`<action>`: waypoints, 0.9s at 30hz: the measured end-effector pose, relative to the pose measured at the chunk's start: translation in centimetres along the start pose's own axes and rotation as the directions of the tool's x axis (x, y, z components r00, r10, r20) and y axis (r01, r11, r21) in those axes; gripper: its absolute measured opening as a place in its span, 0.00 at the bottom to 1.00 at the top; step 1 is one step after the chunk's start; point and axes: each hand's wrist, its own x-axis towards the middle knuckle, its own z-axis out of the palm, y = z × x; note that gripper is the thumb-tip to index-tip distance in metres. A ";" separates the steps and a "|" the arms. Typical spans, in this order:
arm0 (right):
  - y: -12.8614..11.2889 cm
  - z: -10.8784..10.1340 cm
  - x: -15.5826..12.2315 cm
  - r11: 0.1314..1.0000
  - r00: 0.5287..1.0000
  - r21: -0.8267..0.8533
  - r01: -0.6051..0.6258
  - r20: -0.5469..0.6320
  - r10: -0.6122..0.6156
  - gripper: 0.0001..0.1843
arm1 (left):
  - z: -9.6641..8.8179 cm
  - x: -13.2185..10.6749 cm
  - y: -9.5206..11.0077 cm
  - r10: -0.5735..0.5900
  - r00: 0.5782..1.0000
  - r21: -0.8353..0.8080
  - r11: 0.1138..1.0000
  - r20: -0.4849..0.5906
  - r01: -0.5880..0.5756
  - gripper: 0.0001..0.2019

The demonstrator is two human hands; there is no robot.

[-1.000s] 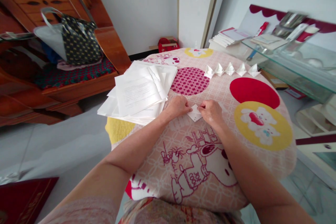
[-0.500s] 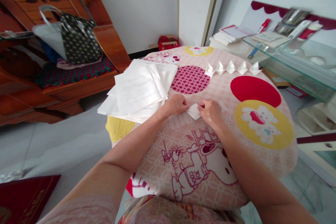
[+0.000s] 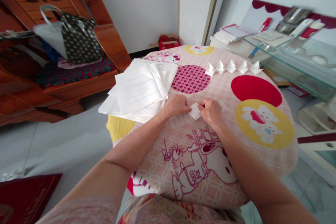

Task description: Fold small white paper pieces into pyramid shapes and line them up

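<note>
Between my two hands is a small folded piece of white paper, shaped like a diamond, just above or on the patterned tablecloth. My left hand pinches its left corner with the fingers curled in. On the opposite side, my right hand grips the right edge between thumb and fingers. The fingertips hide both side corners of the paper. Farther back on the right stands a row of several folded paper shapes with pointed tips. A stack of white paper sheets, the top one printed, lies beside my left hand.
The round table wears a cloth with cartoon prints. At the right is a glass shelf holding cups and papers, close to the table's edge. A wooden bench with a dotted bag stands at the left.
Both hands keep their pinch on the folded paper. My left hand has shifted very slightly to the right; otherwise the scene looks the same apart from a slight camera shift.
</note>
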 end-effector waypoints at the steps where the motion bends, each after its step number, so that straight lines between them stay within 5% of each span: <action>1: 0.1 0.1 0.0 1.000 1.000 -0.001 0.003 0.000 -0.003 0.10 | -0.1 0.1 -0.1 0.003 1.000 -0.008 1.000 0.007 -0.003 0.09; 13: 0.5 0.5 0.0 0.999 0.999 0.029 0.020 -0.035 -0.019 0.10 | -1.4 -0.1 -1.4 0.064 0.985 -0.327 0.945 0.161 -0.008 0.10; 20: 0.7 0.5 -0.3 0.996 0.996 0.076 0.042 -0.079 -0.036 0.09 | -0.2 0.7 -0.3 0.102 0.991 -0.229 0.966 -0.090 -0.121 0.06; 24: 0.8 0.3 -0.4 0.988 0.995 0.147 0.053 -0.095 -0.039 0.09 | 0.4 1.0 0.8 0.054 0.996 -0.216 0.974 -0.072 -0.068 0.04; 27: 1.3 -0.2 -0.3 0.949 0.996 0.310 0.051 -0.081 -0.027 0.06 | 0.5 1.2 0.6 0.038 0.999 -0.377 0.925 -0.027 -0.045 0.06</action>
